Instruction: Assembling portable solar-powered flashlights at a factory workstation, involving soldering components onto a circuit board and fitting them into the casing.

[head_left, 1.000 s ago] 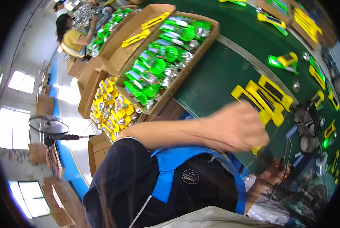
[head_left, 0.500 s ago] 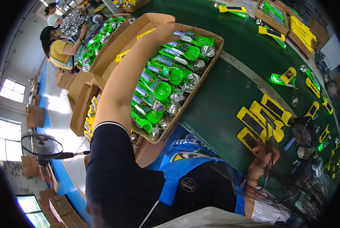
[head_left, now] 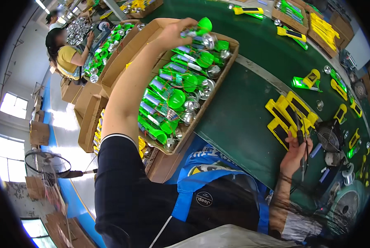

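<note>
Over the far end of a cardboard box (head_left: pixel 211 97), my left hand (head_left: pixel 174 35) is closed on a green flashlight body (head_left: pixel 204 26). A silver reflector (head_left: pixel 209 40) hangs close beside it. The box holds rows of similar green flashlight bodies (head_left: pixel 177 99) with purple cells, wires and silver reflectors. At the right, my right hand (head_left: pixel 294 155) grips a soldering iron (head_left: pixel 299 135) by its dark handle, its thin tip pointing away from me. Just beyond that hand, several yellow flashlight covers (head_left: pixel 286 109) with dark panels lie overlapping on the green table (head_left: pixel 234 120).
A small black fan (head_left: pixel 328 140) stands right of my right hand, with a solder spool (head_left: pixel 348 174) nearby. Loose yellow and green flashlight parts (head_left: pixel 306 82) lie along the right side. Cartons of parts (head_left: pixel 323 33) stand at the far right. Another person (head_left: pixel 69 53) works at the far left.
My left hand has come up from among the box's parts, lifting a green flashlight body. My right hand with the soldering iron has moved slightly away from me, and the yellow covers have shifted.
</note>
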A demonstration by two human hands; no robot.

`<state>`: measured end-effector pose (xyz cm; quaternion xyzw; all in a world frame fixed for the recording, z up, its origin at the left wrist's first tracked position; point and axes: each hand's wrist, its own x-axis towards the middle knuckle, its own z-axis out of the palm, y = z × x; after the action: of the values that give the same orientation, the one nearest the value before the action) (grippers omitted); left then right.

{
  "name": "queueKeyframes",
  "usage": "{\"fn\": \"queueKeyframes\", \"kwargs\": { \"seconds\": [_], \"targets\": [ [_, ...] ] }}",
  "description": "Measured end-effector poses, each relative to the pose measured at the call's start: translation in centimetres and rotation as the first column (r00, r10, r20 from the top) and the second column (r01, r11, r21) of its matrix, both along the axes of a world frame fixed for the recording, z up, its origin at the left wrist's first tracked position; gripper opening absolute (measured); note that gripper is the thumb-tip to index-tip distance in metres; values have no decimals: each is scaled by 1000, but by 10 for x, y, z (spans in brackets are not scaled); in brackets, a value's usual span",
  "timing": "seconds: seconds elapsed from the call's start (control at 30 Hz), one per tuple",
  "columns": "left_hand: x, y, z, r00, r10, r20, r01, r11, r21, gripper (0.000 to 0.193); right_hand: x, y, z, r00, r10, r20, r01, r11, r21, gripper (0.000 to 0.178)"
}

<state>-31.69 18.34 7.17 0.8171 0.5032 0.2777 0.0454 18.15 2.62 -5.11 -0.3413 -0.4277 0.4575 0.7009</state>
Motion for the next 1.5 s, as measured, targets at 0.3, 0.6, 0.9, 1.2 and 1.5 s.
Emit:
{"fn": "queueKeyframes", "kwargs": {
  "seconds": [0.3,0.6,0.9,1.2,1.5],
  "targets": [
    [167,-109,29,886,-64,-458,159,972,171,50,39,-38,20,997,-19,-75,30,988,149,33],
    [267,-173,-29,977,-209,-36,203,972,-122,52,97,-95,19,994,-104,-32,106,992,70,35],
    [317,-196,-77,991,-77,113,82,996,-38,45,90,-137,6,997,-80,16,81,993,-84,37],
    [354,-172,-90,867,-29,498,200,935,-293,19,70,-126,6,970,-71,234,137,949,-283,23],
    [340,-173,-99,856,-329,398,383,922,-62,18,69,-124,10,956,-33,291,133,934,-331,17]
  ]
}}
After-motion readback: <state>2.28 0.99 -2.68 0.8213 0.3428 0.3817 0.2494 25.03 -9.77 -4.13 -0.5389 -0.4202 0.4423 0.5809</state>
